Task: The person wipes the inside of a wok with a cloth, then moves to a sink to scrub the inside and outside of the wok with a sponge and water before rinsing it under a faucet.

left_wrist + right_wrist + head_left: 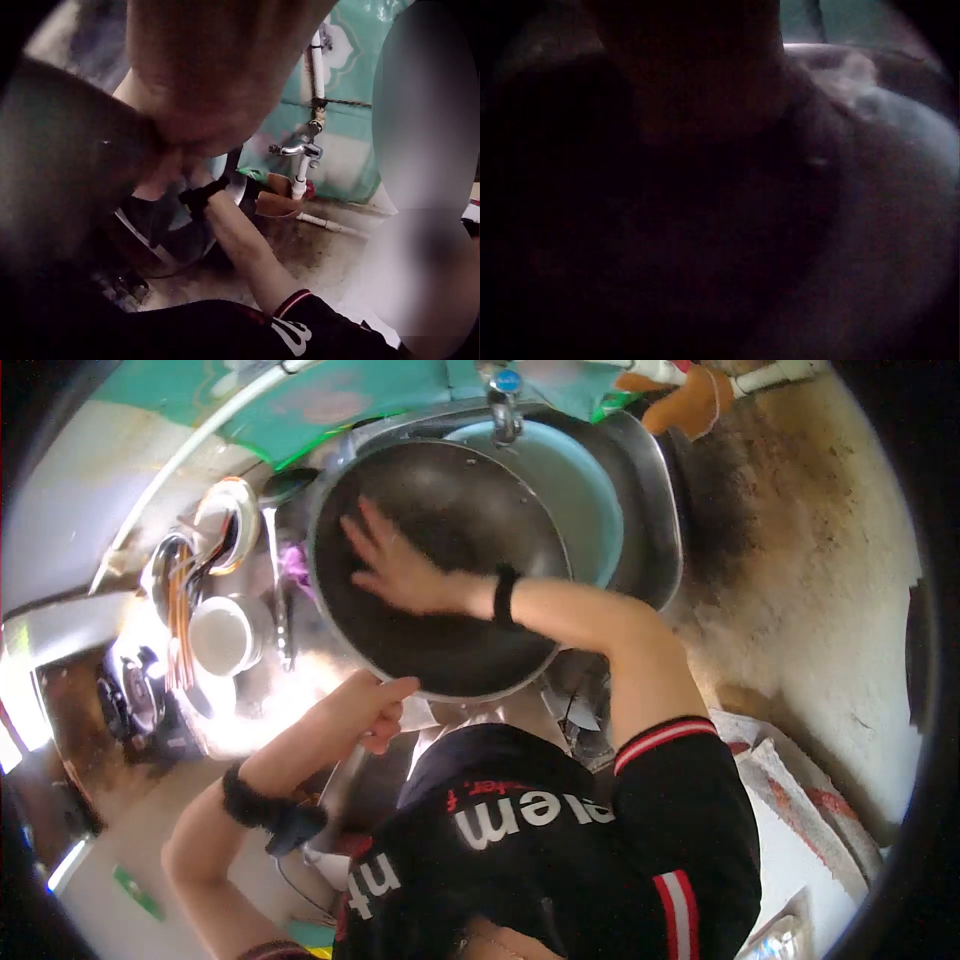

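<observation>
A large dark wok [470, 650] with a pale rim is held over the sink in the head view. My right hand [405, 570] lies inside it with fingers spread and straight over the dark inner surface. At the near left rim, my left hand [370, 705] has its fingers curled and its thumb along the rim, gripping the wok's edge. In the left wrist view my left hand [202, 90] fills the top, and the right forearm [247, 240] with a black band reaches in from below. The right wrist view is very dark, with the wok's inside [705, 247] beneath the hand.
Behind the wok a light blue basin [590, 490] stands in the metal sink [660, 550], under a tap [507, 420]. On the left counter are a white cup [225, 635], several chopsticks [180, 610] and a ladle [280, 580]. An orange-brown cloth [695, 405] hangs at the pipe.
</observation>
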Tool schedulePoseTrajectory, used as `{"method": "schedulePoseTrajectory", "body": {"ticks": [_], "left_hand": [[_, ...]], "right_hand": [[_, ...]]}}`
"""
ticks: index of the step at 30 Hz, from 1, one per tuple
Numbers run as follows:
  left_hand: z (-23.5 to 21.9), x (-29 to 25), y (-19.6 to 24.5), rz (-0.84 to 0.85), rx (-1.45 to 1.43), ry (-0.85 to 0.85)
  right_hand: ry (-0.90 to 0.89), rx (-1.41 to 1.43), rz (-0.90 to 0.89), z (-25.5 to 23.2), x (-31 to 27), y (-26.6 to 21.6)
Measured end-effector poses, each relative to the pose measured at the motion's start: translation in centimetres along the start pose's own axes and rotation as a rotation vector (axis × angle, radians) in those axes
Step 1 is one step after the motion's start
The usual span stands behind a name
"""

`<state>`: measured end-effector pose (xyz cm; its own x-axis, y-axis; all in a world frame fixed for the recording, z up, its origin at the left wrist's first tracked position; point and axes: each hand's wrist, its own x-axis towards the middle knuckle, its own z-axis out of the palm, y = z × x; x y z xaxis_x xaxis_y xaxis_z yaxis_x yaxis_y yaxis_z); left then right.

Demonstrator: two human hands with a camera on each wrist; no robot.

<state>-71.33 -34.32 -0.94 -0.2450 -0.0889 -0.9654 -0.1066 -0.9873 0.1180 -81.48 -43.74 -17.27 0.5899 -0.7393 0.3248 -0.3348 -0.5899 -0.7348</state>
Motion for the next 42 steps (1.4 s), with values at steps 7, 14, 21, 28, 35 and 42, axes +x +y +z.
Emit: {"method": "schedulePoseTrajectory", "body": {"ticks": [7, 14, 21, 28, 35, 42], "left_hand": [[0.3, 0.3, -0.2, 0.009, 0.058, 0.006], [0.4, 0.1, 0.1, -0.002, 0.024, -0.02], [0.8, 0.1, -0.1, 0.007, 0.066, 0.022], [0.9, 1.0, -0.7, 0.054, 0.043, -0.004], [0.3, 2.4, -1.6, 0.099, 0.022, -0.09], [0.2, 2.7, -1.5, 0.121, 0.095, -0.099]], "right_hand": [[-0.799, 0.288, -0.137, -8.5, -12.5, -2.0], [-0.505, -0.638, -0.185, -12.2, -5.0, 9.0], [-0.447, -0.273, -0.074, 0.7, -3.7, -3.9], [0.518, 0.461, 0.245, 2.6, 5.0, -2.7], [0.54, 0.37, 0.398, 2.7, 6.5, -5.0], [0.912, 0.022, 0.695, 1.8, 9.3, 3.9]]}}
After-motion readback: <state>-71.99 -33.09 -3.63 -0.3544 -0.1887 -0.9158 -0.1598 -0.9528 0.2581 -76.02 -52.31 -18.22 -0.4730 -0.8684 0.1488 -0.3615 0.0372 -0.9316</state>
